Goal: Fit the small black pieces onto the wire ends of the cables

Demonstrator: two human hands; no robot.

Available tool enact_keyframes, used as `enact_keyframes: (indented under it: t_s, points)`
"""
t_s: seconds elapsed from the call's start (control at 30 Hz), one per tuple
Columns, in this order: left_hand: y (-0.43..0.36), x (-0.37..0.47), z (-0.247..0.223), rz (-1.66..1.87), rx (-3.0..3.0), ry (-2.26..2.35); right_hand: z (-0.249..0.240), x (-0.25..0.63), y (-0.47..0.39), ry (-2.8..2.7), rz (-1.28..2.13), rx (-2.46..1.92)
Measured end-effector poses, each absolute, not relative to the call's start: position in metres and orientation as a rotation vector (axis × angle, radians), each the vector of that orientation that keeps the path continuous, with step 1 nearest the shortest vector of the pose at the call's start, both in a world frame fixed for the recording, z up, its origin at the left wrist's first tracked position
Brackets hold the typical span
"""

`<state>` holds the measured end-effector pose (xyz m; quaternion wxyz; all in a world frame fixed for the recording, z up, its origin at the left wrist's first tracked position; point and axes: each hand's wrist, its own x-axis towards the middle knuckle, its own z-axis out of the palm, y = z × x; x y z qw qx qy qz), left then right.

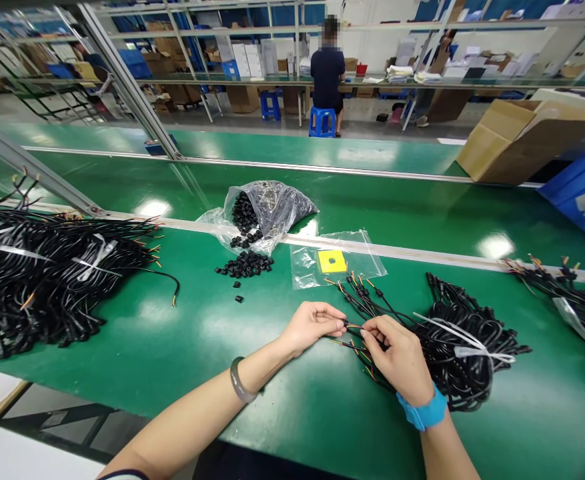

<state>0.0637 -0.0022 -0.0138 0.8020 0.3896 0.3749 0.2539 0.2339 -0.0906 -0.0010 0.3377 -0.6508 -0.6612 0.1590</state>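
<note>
In the head view, a thin cable end (355, 326) is pinched between closed fingertips of the left hand (308, 328) and of the right hand (396, 350), its long axis running roughly sideways from one to the other. A small dark piece seems to be gripped at the left fingertips; the cable bundle (465, 363) is nearer the right hand, beyond its wrist side.

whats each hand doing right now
Left hand: fingers pinched on a small black part
Right hand: fingers closed on a thin cable beside it
</note>
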Motion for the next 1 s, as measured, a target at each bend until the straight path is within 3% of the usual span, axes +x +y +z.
enact_keyframes:
  t_s: [0.47, 0.7, 0.87, 1.0]
  points:
    - [-0.007, 0.066, -0.016, 0.577, 0.848, 0.801, -0.001, 0.234, -0.09, -1.703, 0.396, -1.685]
    - [-0.017, 0.074, -0.021, 0.606, 1.192, 0.829, -0.005, 0.241, -0.091, -1.835, 0.504, -1.69]
    - [-0.019, 0.076, -0.021, 0.614, 1.275, 0.809, -0.002, 0.247, -0.107, -1.943, 0.249, -1.868]
    - [-0.019, 0.077, -0.021, 0.692, 1.388, 0.739, -0.005, 0.246, -0.116, -1.967, 0.087, -1.772]
